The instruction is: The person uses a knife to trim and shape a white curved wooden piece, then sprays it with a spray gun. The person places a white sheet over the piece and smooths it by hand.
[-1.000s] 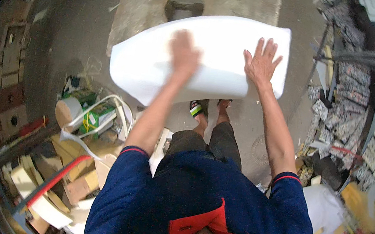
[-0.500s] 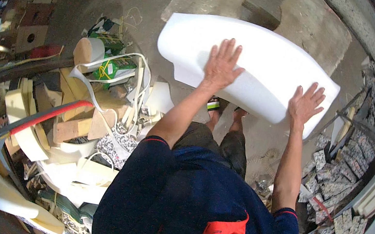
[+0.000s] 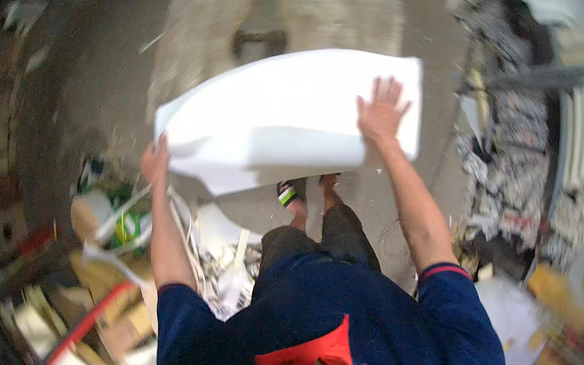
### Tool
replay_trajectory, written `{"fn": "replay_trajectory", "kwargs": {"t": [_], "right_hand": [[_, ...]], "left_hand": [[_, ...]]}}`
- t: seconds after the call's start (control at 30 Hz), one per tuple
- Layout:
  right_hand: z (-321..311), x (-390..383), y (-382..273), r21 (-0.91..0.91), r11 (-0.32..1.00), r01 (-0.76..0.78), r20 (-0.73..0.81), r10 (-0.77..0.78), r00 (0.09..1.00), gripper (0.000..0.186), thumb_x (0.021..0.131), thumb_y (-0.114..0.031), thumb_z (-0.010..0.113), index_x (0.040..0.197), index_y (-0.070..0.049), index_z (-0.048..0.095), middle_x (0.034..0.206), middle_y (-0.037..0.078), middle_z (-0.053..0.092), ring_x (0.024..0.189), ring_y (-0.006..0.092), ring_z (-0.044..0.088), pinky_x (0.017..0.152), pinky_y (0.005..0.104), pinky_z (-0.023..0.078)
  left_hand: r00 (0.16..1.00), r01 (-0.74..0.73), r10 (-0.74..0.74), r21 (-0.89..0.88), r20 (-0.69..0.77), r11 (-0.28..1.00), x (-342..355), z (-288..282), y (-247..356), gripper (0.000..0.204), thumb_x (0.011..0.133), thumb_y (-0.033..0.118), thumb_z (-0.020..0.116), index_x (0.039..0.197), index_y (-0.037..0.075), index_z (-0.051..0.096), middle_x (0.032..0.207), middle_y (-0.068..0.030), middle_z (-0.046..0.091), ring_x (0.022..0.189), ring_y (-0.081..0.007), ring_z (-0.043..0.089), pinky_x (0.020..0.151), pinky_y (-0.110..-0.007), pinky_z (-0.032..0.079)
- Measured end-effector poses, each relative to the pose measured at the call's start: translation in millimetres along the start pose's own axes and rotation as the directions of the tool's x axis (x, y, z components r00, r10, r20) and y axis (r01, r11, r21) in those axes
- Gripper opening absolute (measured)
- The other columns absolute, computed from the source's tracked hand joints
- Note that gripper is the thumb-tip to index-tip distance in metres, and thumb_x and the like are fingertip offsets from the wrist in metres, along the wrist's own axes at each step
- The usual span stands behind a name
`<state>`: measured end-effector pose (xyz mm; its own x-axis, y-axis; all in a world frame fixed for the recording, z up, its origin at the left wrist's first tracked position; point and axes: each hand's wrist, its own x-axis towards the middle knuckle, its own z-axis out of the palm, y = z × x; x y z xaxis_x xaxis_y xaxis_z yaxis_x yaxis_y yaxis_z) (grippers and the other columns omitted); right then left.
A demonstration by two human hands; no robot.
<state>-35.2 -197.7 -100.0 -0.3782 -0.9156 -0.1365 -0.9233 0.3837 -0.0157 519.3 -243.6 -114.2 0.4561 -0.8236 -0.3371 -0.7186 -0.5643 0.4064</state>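
A large white foam piece with a curved far edge spans the space in front of me, above the floor. My left hand is wrapped round its left end; the thumb shows there, and the other fingers are partly hidden. On the top near the right end, my right hand lies flat, its fingers spread. Motion smears the picture somewhat.
Foam offcuts and white strips heap up at the lower left beside a red-edged bar. Speckled foam scraps are piled along the right. Pale flat boards lie on the floor beyond the foam.
My left hand has moved from the foam's top to its left end. The foam has turned, its right end now farther away and its left end nearer. The view has swung too.
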Motion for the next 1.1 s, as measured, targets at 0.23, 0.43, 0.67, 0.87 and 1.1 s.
{"fn": "replay_trajectory", "kwargs": {"t": [0.23, 0.43, 0.67, 0.87, 1.1], "right_hand": [[-18.7, 3.4, 9.2, 0.116, 0.993, 0.036, -0.035, -0.032, 0.999, 0.08, 0.098, -0.058, 0.039, 0.158, -0.008, 0.023, 0.164, 0.022, 0.01, 0.152, 0.0403, 0.004, 0.117, 0.0663, 0.003], [-20.8, 3.5, 11.8, 0.166, 0.986, -0.006, -0.056, 0.016, 0.998, 0.08, 0.098, -0.057, 0.04, 0.157, -0.007, 0.023, 0.164, 0.023, 0.011, 0.152, 0.0415, 0.005, 0.118, 0.0653, 0.003], [-17.5, 5.5, 5.8, 0.121, 0.992, -0.038, -0.082, 0.048, 0.995, 0.081, 0.098, -0.056, 0.04, 0.158, -0.005, 0.02, 0.164, 0.025, 0.009, 0.152, 0.0422, 0.004, 0.116, 0.0675, 0.003], [-24.8, 30.4, 8.8, 0.243, 0.938, 0.249, 0.008, -0.259, 0.966, 0.08, 0.096, -0.06, 0.043, 0.157, -0.011, 0.026, 0.165, 0.019, 0.014, 0.153, 0.0381, 0.005, 0.115, 0.0704, 0.002], [-42.9, 60.9, 57.2, 0.288, 0.957, 0.027, -0.043, -0.015, 0.999, 0.08, 0.1, -0.057, 0.037, 0.156, -0.002, 0.024, 0.164, 0.02, 0.013, 0.151, 0.0413, 0.008, 0.118, 0.0651, 0.007]], "left_hand": [[0.991, 0.09, -0.046, -0.374, 0.124, 0.923, 5.4, 1.5, 19.0, 0.068, 0.085, 0.054, 0.072, 0.11, -0.009, 0.069, 0.101, -0.0165, 0.072, 0.091, -0.0237, 0.065, 0.083, -0.037, 0.049], [0.996, 0.086, -0.063, -0.487, 0.063, 0.869, -2.9, -10.0, 30.1, 0.06, 0.084, 0.042, 0.079, 0.111, -0.011, 0.068, 0.102, -0.0143, 0.071, 0.09, -0.0204, 0.064, 0.082, -0.035, 0.049], [0.956, 0.25, -0.273, -0.189, -0.109, 0.95, 24.7, 18.8, 48.0, 0.107, 0.075, 0.07, 0.07, 0.151, 0.004, 0.035, 0.154, -0.0209, 0.036, 0.138, -0.0382, 0.038, 0.108, -0.059, 0.032], [0.856, -0.151, 0.364, 0.494, -0.368, 0.856, -45.5, 93.7, 179.2, 0.092, 0.096, 0.067, 0.041, 0.159, 0.007, 0.012, 0.164, -0.0223, 0.012, 0.15, -0.0463, 0.011, 0.114, -0.068, 0.015], [0.868, -0.442, 0.491, 0.569, 0.075, 0.693, -157.9, 179.4, 288.0, 0.078, 0.101, 0.059, 0.035, 0.16, 0.011, 0.014, 0.166, -0.0202, 0.007, 0.151, -0.0431, 0.008, 0.116, -0.066, 0.012]]}}
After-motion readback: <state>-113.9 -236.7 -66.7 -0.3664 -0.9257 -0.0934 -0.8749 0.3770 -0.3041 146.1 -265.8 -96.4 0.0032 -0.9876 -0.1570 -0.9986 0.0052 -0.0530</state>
